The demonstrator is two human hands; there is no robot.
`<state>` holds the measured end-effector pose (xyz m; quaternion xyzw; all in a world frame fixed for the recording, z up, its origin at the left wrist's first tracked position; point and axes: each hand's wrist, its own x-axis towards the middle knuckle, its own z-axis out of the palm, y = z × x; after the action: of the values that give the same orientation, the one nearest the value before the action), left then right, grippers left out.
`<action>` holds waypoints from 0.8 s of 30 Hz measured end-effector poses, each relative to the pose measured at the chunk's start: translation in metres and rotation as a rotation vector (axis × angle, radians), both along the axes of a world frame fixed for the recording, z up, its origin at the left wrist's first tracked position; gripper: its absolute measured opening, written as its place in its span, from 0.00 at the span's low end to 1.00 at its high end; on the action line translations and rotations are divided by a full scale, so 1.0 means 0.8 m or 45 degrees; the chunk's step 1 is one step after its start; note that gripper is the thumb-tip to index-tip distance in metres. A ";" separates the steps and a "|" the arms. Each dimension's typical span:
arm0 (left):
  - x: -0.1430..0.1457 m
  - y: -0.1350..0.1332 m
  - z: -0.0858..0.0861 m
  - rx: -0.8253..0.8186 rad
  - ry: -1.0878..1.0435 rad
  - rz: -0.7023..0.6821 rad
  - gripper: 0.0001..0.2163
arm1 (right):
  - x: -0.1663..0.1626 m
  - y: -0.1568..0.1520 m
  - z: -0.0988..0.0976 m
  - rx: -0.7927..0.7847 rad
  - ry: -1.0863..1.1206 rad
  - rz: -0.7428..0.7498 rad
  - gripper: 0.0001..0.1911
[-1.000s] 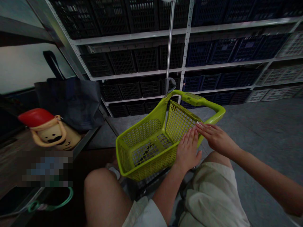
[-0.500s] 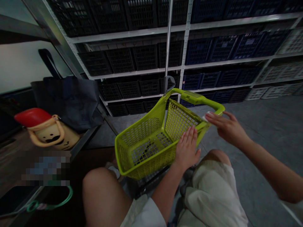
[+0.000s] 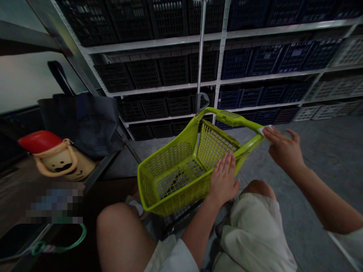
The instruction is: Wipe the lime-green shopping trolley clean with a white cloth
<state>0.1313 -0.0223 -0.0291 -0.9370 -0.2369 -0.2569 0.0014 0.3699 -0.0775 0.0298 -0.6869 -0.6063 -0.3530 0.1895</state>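
Green cart (image 3: 181, 202) at centre, a person's left grip (image 3: 223, 179) laid flat on its rim (image 3: 178, 191), right grip (image 3: 284, 145) closed over a white wipe (image 3: 266, 130) at the handle (image 3: 245, 121), two o'clock, crates (image 3: 174, 71) at twelve

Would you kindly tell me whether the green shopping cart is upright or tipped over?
Upright: the green cart has its open top facing up, and its handle stands higher at one end.

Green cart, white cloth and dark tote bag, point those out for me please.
Green cart (image 3: 184, 198): head view, on its near side wall.
White cloth (image 3: 261, 130): head view, on its exposed edge.
Dark tote bag (image 3: 85, 117): head view, on its front panel.
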 end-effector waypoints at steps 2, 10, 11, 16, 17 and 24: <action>0.000 0.000 0.000 -0.009 -0.003 -0.003 0.40 | -0.016 0.000 -0.007 -0.083 -0.057 0.140 0.33; 0.000 -0.001 0.001 -0.010 0.010 -0.001 0.39 | 0.004 0.005 0.001 -0.043 -0.006 0.020 0.30; 0.000 -0.001 0.001 -0.009 0.011 0.003 0.40 | 0.002 0.006 0.000 0.011 0.021 -0.033 0.29; 0.001 0.000 0.000 -0.013 -0.017 -0.011 0.40 | -0.030 0.003 -0.016 -0.274 -0.161 0.450 0.35; 0.001 0.000 0.000 -0.013 -0.022 -0.017 0.40 | -0.027 0.002 -0.015 -0.303 -0.180 0.484 0.36; 0.001 -0.002 0.001 0.003 -0.003 0.010 0.40 | -0.009 0.002 -0.004 0.006 -0.008 0.055 0.33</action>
<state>0.1319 -0.0237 -0.0285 -0.9356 -0.2404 -0.2584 0.0031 0.3627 -0.0759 0.0262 -0.6720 -0.6209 -0.3524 0.1968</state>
